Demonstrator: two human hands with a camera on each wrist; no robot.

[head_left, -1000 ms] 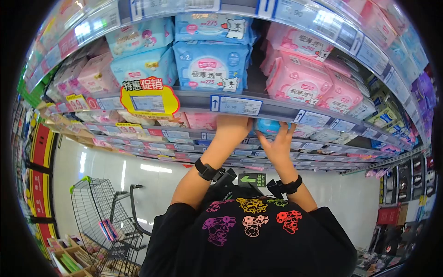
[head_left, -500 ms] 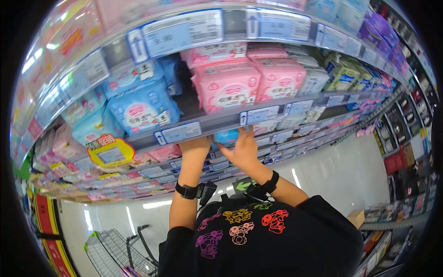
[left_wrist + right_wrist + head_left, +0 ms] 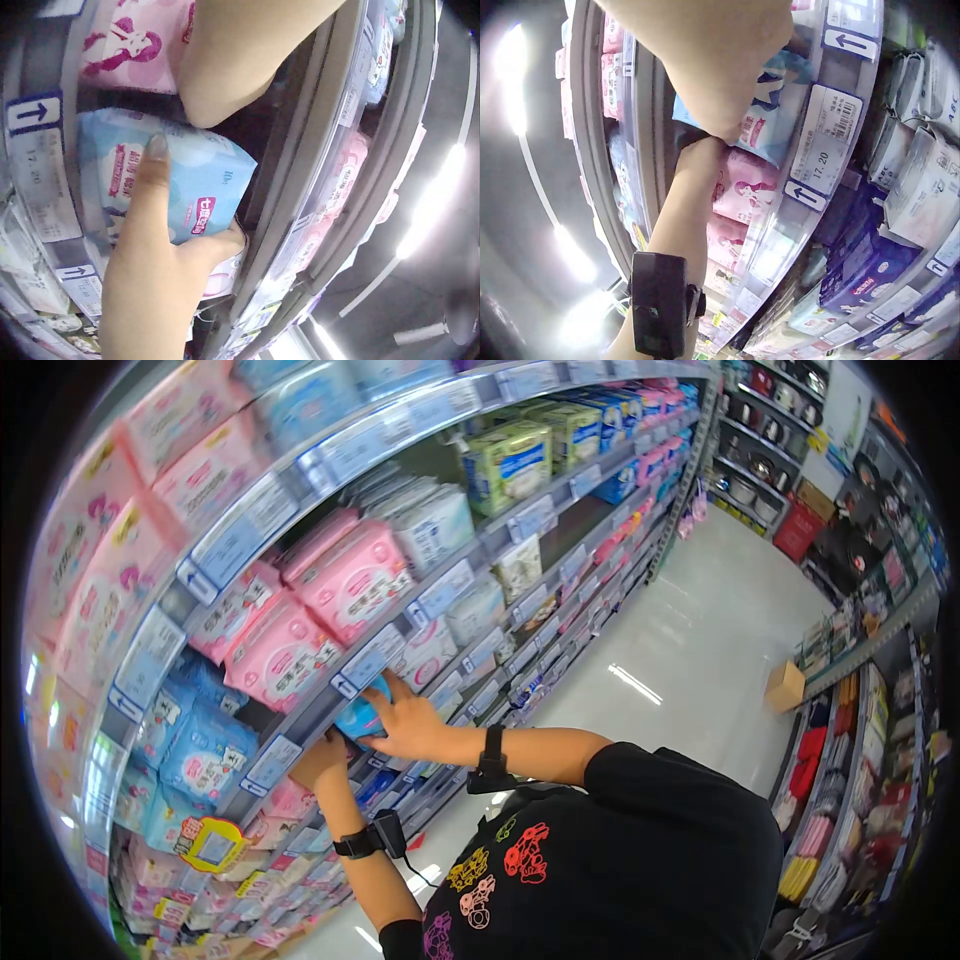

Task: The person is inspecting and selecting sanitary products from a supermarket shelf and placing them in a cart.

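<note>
A blue package (image 3: 358,718) lies in the shelf opening below a price rail. My right hand (image 3: 408,725) holds it; in the left wrist view the thumb lies on the printed face (image 3: 199,176) and other fingers of that hand (image 3: 161,270) curl over an edge. My left hand (image 3: 322,762) reaches into the opening beside the package, its fingers hidden under the rail. In the left wrist view the left hand (image 3: 232,60) is close to the package's end. The right wrist view also shows the left hand (image 3: 695,165) between rail and package, fingertips out of sight.
Pink packages (image 3: 283,660) and blue ones (image 3: 207,752) stand on the shelf above the hands. A price rail (image 3: 372,662) runs close over them. Pink printed packages (image 3: 748,186) lie beside the held one. A cardboard box (image 3: 785,687) stands across the aisle.
The head view has swung to the right, bringing more of the aisle in and putting the cart out of sight. Both hands stay at the same shelf opening, the right one still on the blue package.
</note>
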